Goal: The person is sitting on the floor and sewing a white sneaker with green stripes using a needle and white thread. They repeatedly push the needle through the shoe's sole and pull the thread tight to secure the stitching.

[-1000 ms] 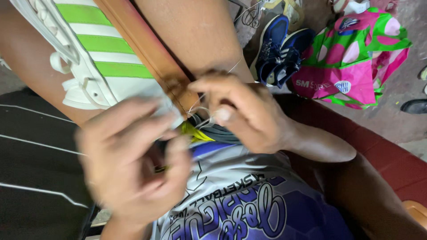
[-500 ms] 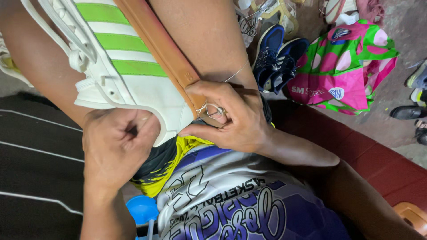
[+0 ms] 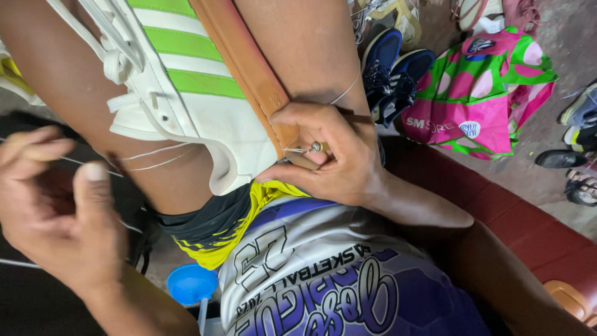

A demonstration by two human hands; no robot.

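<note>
While 2 hands work, the right hand (image 3: 333,155) curls closed around a metal-tipped awl (image 3: 309,149) pressed against the tan sole (image 3: 245,62) of 1 white sneaker (image 3: 186,93) wedged between the thighs; the left hand (image 3: 56,211), raised aside, pinches taut white thread (image 3: 152,152). 2 blue shoes (image 3: 392,71) lie beyond.

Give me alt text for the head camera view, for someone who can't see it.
A white sneaker with green stripes and a tan sole lies across a person's lap; the right hand grips an awl at the sole's heel while the left hand pulls white thread taut. A pink and green bag lies behind.
</note>
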